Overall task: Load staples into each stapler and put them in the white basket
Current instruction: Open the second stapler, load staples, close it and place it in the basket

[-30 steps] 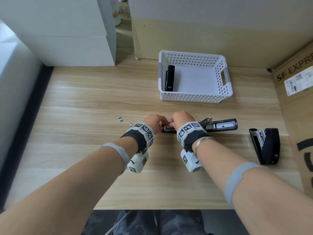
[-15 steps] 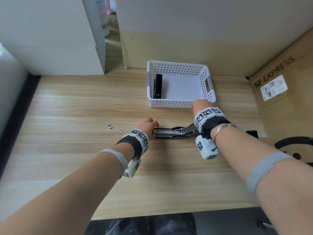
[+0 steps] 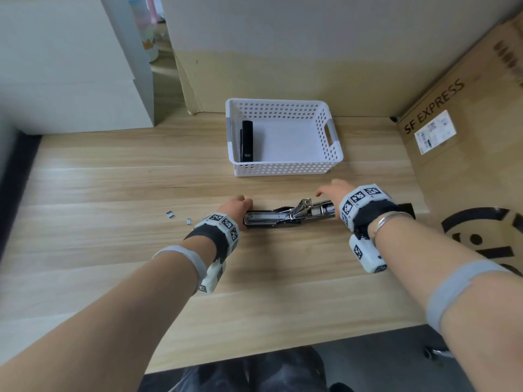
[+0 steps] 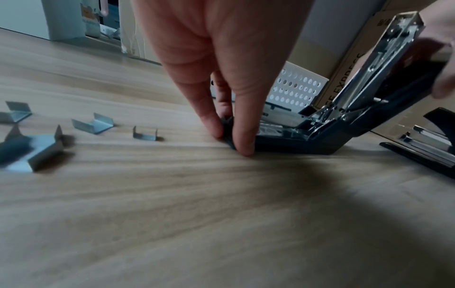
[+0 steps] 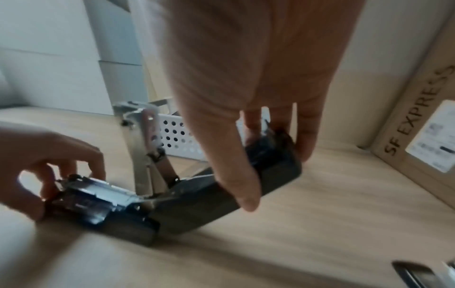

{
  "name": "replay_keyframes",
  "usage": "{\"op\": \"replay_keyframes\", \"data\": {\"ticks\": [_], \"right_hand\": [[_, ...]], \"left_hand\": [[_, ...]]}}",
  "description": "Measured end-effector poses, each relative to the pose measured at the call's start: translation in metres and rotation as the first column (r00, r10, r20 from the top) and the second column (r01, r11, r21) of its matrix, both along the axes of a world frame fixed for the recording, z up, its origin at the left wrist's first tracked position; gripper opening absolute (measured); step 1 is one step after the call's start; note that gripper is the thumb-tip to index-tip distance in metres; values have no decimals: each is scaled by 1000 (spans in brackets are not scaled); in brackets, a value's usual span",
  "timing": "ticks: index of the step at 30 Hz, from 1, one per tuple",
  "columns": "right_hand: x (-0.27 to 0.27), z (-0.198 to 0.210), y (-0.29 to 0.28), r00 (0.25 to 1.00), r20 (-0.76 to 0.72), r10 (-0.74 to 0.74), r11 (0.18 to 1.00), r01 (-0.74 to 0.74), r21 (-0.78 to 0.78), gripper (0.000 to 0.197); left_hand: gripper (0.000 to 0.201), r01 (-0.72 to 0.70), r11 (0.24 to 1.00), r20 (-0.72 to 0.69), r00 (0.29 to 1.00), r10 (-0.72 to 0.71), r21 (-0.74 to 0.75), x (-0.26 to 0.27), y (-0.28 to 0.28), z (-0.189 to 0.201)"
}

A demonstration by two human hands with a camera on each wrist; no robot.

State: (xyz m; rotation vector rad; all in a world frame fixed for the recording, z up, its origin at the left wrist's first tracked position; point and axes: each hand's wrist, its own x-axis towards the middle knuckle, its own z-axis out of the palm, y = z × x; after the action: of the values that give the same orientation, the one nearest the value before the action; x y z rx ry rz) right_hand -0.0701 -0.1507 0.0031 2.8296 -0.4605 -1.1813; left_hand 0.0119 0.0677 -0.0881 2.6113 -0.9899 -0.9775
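On bench (image 3: 113, 278) | stapler (image 3: 283, 219) open | left hand (image 3: 235, 206) pinches base, right hand (image 3: 332, 190) grips cover | next I close it, then basket (image 3: 283, 168).

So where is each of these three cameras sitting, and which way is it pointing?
Head: worn on the head, looking forward and down at the open stapler and white basket; both forearms and hands show.
Left wrist: low over the table, looking along the left hand, whose fingertips pinch the stapler's front end; loose staples lie beside it.
Right wrist: looking along the right hand, which grips the stapler's raised black top.
Shared: all three show the open stapler and the basket; each wrist view also catches the other hand.
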Motion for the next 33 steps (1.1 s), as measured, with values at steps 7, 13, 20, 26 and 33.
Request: {"op": "replay_keyframes", "data": {"ticks": [7,13,20,26,33], "right_hand": [[19,31,32,981,85,175,980,-182,79,61],[38,8,88,944,206,258,943,-292,157,43],[44,-35,104,948,197,250,942,-285,177,32],[47,-41,97,958,178,227,932,-266,246,32],[34,-45,72,992,85,94,951,-115,287,68]], "left_hand": [[55,42,999,13,999,-42,2,4,-1,2],[57,2,999,-3,1000,-2,-32,5,3,1],[52,-115,988,-32,993,112,-102,0,9,-9],[53,-136,982,-59,990,130,-133,0,10,-10],[54,-130,982,-81,990,119,-140,4,6,-5]]}}
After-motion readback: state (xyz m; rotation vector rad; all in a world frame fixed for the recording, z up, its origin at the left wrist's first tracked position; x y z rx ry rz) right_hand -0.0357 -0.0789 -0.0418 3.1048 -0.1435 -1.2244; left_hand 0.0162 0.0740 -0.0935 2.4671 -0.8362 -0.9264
